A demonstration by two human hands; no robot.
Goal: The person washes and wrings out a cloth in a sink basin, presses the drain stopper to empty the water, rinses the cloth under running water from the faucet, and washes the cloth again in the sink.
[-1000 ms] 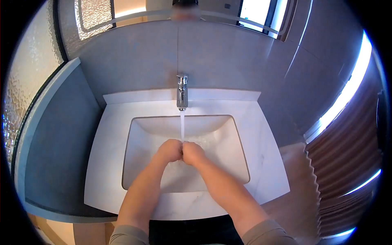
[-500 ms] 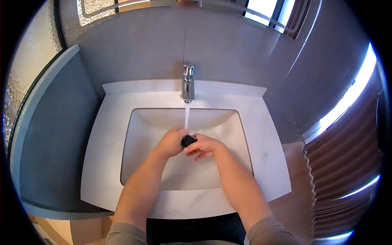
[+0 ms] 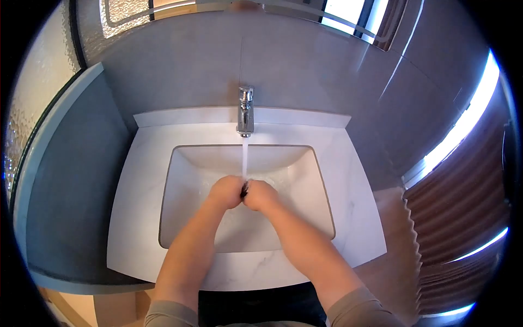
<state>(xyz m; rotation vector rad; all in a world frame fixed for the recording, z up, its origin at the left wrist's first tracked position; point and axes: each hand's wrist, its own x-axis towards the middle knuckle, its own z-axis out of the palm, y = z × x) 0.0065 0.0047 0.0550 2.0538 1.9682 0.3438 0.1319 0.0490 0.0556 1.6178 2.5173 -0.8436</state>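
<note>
A small black cloth-like bundle (image 3: 244, 189) shows as a narrow strip between my two hands, its ends hidden inside them. My left hand (image 3: 226, 192) is closed on it from the left, and my right hand (image 3: 261, 195) is closed on it from the right, the two fists almost side by side. Water runs from the chrome faucet (image 3: 245, 111) in a straight stream (image 3: 245, 158) down onto the bundle and the knuckles. Both hands are over the white sink basin (image 3: 188, 218).
A white marbled countertop (image 3: 357, 218) surrounds the basin, with a low backsplash (image 3: 180, 116) behind it. A grey partition (image 3: 76, 180) stands at the left, and a brown pleated curtain (image 3: 463, 234) hangs at the right. Above the faucet is a mirror (image 3: 294, 8).
My right hand has moved left and closed; its fingers were loosely apart before. The fists are now close together, and less of the black bundle shows between them. The water keeps running.
</note>
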